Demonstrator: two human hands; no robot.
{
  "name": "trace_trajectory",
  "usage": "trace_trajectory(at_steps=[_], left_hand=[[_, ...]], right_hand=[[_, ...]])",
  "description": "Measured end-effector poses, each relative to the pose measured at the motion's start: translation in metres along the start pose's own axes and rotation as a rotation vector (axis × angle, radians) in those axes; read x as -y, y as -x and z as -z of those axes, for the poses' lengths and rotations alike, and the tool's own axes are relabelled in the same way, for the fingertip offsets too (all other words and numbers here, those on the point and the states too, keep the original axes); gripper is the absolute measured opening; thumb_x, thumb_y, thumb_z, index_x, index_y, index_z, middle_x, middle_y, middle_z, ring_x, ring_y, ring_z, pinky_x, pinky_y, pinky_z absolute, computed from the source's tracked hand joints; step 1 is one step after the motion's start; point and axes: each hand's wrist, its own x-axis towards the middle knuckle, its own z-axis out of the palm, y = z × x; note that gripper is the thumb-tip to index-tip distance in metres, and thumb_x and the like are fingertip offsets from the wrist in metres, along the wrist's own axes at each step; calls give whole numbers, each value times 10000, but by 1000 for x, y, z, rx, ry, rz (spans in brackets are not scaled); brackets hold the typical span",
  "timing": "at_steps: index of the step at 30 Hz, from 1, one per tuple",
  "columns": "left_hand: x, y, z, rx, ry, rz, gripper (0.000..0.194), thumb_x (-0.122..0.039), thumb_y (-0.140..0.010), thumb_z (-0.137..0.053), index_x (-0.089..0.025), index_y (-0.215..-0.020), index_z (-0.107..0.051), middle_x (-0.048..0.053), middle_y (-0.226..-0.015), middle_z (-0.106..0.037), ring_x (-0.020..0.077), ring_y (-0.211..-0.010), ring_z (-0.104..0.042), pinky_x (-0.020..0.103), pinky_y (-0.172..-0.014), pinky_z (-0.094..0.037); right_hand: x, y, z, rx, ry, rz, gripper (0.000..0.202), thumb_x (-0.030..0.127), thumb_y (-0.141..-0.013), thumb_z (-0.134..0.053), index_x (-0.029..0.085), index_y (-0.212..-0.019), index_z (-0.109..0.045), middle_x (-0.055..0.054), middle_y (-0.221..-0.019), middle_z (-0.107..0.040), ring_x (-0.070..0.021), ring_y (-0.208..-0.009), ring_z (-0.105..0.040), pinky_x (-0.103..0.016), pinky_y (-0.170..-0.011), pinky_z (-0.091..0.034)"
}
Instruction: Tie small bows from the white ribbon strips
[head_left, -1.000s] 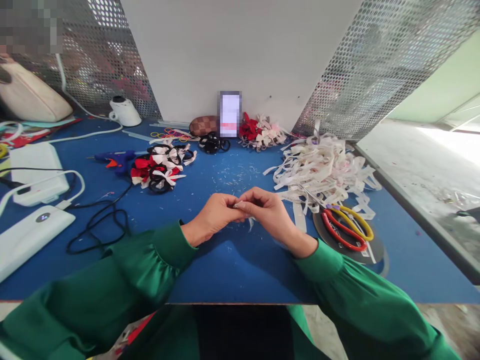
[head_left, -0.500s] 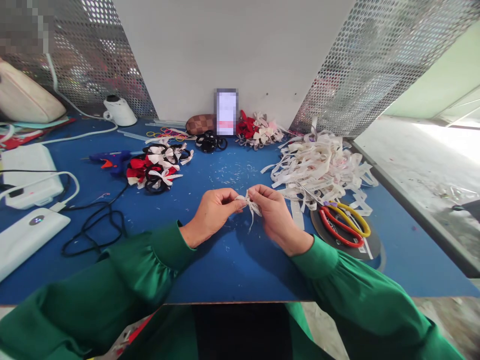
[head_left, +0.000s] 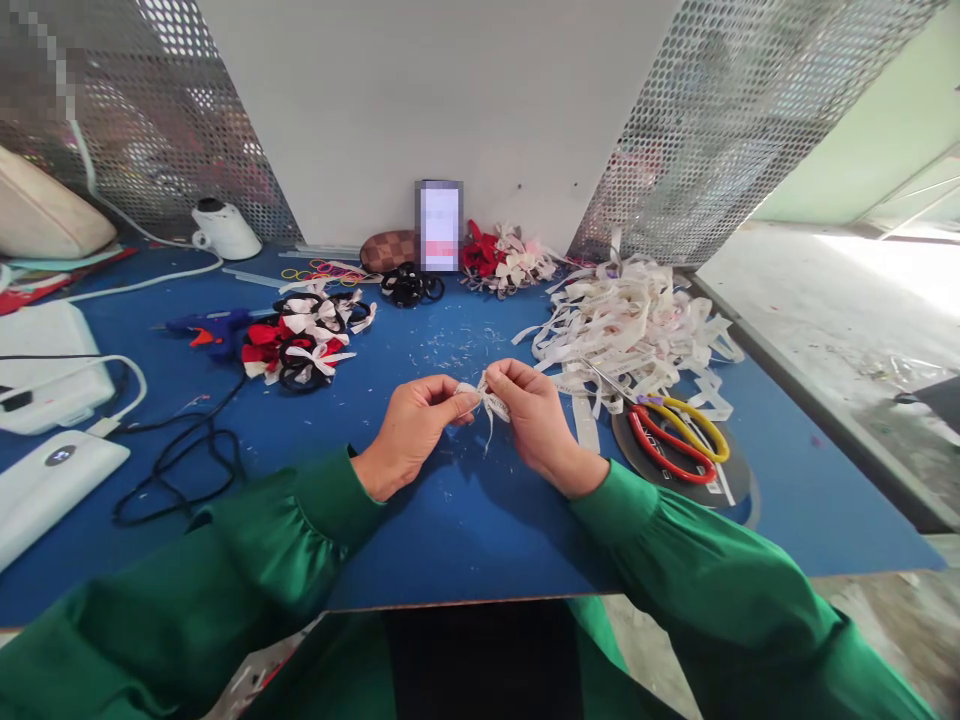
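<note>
Between my hands, above the blue table (head_left: 450, 540), is a white printed ribbon bow (head_left: 493, 405) with a thin tail hanging down. My left hand (head_left: 416, 425) pinches its left loop between thumb and forefinger. On the other side my right hand (head_left: 534, 412) grips the bow near its middle, fingers curled. To the right of my right hand lies a heap of white printed ribbon (head_left: 630, 310). Scissors (head_left: 675, 440) with red and yellow handles rest on a dark round spool (head_left: 735, 470), blades toward the ribbon.
Left of my hands is a pile of black hair ties with red and white bows (head_left: 304, 340), beside a blue glue gun (head_left: 214, 330). A phone (head_left: 439, 225) stands against the back panel, near more bows (head_left: 506, 262). White power banks (head_left: 64, 490) and a black cable (head_left: 187, 460) lie left.
The view has shifted slightly, so most things sit a little further left. Both hands keep their pinch on the bow, and its left loop shows more clearly.
</note>
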Motion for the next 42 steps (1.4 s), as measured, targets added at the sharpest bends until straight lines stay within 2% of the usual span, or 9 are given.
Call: trace_trajectory(at_steps=[6,8,13,18,25,28,30,35,42], left_hand=[[0,1,6,-66,-172,-123,263,-424,-795,-746,-180,-714,-692,1,-690,-663,136,-683,-559,268,-683,-437],[0,1,6,-57,-208,-126,261,-418,-799,-742,-179,-710,-683,0,-685,-660,137,-675,-550,267,-660,-420],[0,0,6,35,-203,-115,255,-422,-825,-709,-173,-775,-698,0,-721,-645,135,-687,-531,268,-658,-405],[-1,-1,8,-10,-204,-135,262,-430,-825,-715,-171,-786,-704,-20,-703,-595,112,-651,-457,253,-621,-364],[2,1,2,84,195,83,309,-441,-778,-758,-169,-695,-635,-16,-670,-606,109,-631,-495,245,-627,-390],[4,0,0,59,206,89,314,-430,-771,-769,-164,-674,-632,-11,-640,-614,109,-620,-508,242,-631,-398],[4,-1,0,2,163,46,314,-431,-768,-776,-163,-678,-638,-9,-656,-625,110,-633,-515,241,-641,-401],[6,-5,3,-65,187,2,298,-429,-772,-775,-166,-712,-648,-20,-663,-597,98,-625,-478,231,-616,-372],[4,-6,5,-34,230,91,312,-445,-744,-783,-171,-718,-637,-9,-701,-588,111,-649,-492,255,-641,-399]], right_hand=[[10,-6,9,115,131,-88,311,484,-734,-775,188,-790,-697,1,-754,-638,-124,-669,-504,-274,-625,-372],[10,-5,9,140,184,-70,296,451,-705,-805,188,-746,-677,14,-700,-615,-119,-640,-482,-274,-604,-353],[5,-3,7,72,272,-13,304,453,-711,-794,196,-674,-635,33,-619,-541,-109,-578,-409,-277,-550,-299],[5,-3,8,101,323,24,312,454,-727,-783,191,-674,-622,42,-608,-508,-104,-579,-387,-268,-544,-290],[9,4,5,206,7,-199,317,418,-686,-837,176,-664,-633,15,-635,-592,-105,-601,-481,-252,-573,-350],[7,5,3,177,-47,-273,323,419,-657,-858,172,-669,-650,12,-618,-606,-105,-578,-492,-249,-559,-355],[7,4,2,145,-32,-253,307,429,-679,-843,175,-700,-671,15,-632,-612,-100,-573,-487,-250,-560,-360],[12,-1,6,86,143,-35,269,417,-748,-787,186,-878,-740,8,-746,-653,-117,-687,-539,-268,-678,-417],[12,-1,8,126,167,-117,239,370,-717,-784,176,-838,-714,2,-722,-660,-128,-670,-571,-283,-671,-425]])
